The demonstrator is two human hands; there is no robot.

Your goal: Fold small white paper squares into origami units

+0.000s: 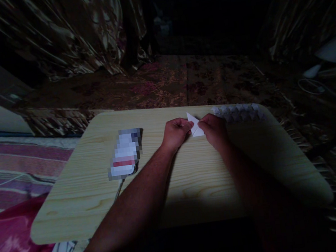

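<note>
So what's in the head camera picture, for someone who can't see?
A left hand and right hand pinch a small white folded paper triangle over a pale wooden table. A row of white folded paper pieces lies near the right hand.

Blurred object (125, 153) on wooden table (87, 194)

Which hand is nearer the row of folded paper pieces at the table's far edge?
Right. The right hand sits just left of the paper row; the left hand is farther left, beyond the paper triangle both pinch.
</note>
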